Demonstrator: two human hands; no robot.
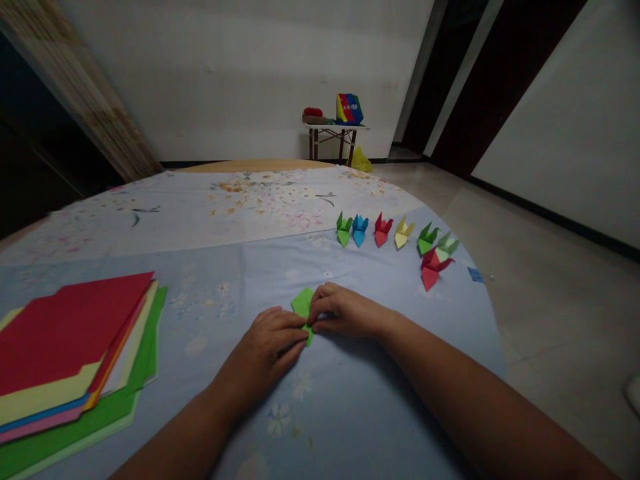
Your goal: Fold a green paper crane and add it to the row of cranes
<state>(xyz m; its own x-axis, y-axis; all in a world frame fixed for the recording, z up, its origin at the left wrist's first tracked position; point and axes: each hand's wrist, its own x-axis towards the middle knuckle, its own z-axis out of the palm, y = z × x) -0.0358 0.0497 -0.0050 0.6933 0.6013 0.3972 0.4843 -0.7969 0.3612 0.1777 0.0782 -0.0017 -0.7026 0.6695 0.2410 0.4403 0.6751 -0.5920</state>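
On the counter, both forearms angle inward; left hand and right hand each hold a pinching grip on the green paper.

On the table the folded piece lies between the left hand and right hand. A paper stack sits to their left, a row of folded figures behind to the right, a side table far behind by the wall
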